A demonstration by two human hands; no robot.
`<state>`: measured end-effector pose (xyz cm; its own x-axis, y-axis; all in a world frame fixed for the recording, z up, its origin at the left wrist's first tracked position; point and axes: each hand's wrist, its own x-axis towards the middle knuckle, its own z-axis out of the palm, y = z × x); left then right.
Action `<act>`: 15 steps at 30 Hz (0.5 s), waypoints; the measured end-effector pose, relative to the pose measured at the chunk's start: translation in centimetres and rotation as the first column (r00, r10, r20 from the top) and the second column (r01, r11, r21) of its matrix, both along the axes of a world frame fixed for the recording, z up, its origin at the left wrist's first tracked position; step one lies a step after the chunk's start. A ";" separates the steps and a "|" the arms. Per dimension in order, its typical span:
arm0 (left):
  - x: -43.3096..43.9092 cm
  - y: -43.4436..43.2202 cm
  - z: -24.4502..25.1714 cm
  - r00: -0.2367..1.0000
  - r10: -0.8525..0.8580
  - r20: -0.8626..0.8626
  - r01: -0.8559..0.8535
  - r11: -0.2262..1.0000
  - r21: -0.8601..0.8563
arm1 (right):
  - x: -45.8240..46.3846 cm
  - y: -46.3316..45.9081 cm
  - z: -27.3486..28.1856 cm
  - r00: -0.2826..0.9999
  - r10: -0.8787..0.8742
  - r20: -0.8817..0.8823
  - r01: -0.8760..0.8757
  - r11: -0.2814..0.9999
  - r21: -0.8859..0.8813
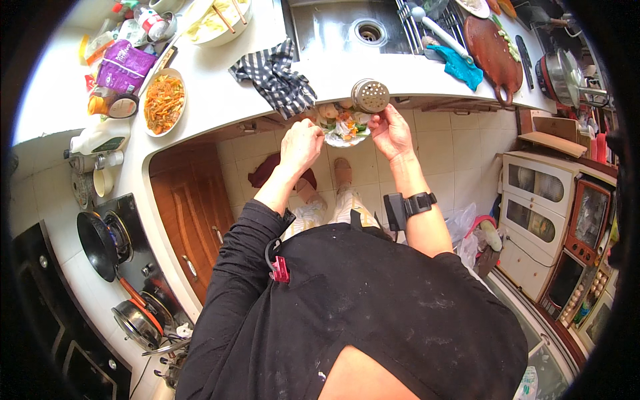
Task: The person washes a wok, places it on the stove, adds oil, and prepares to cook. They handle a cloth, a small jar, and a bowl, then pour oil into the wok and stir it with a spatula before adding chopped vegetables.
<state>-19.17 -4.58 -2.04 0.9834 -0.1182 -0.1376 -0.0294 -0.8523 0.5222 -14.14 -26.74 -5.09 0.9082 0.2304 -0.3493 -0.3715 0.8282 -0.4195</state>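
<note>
My right hand (pixel 392 132) grips a metal sink strainer basket (pixel 371 96) by its side, tilted so that its perforated base faces up. Just below the counter edge, a heap of food scraps (pixel 346 126), with eggshells and bits of orange and green vegetable, fills a container whose pale rim shows towards me. My left hand (pixel 301 143) is at the left side of the scraps with its fingertips drawn together. Whether anything is pinched there cannot be made out. A black-and-white checked cloth (pixel 274 77) hangs over the counter edge above that hand.
The steel sink (pixel 330 30) with its drain (pixel 370 33) lies ahead. On its right are a teal cloth (pixel 457 65), a wooden cutting board (pixel 492 55) and a knife (pixel 524 60). A dish of shredded vegetables (pixel 164 102) stands left. A wok (pixel 95 245) sits on the stove.
</note>
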 end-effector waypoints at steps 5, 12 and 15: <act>1.4 1.1 1.5 0.993 -0.016 0.116 0.022 0.999 -0.046 | 1.1 1.9 1.0 0.931 -0.005 -0.366 -0.133 0.927 -0.350; 5.2 3.3 1.9 0.926 0.222 0.305 -0.207 0.975 -0.082 | 13.1 -3.0 8.1 0.969 0.188 0.161 0.004 0.639 -0.769; 7.7 3.9 1.2 0.901 0.309 0.306 -0.343 0.937 0.062 | 22.2 -3.2 7.0 0.876 0.451 0.169 0.108 0.158 -0.981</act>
<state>-11.44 -0.66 -0.81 0.9629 0.2153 0.1625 0.1260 -0.8917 0.4347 8.07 -29.94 1.88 0.9848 0.1392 -0.1038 -0.0391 -0.4047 -0.9136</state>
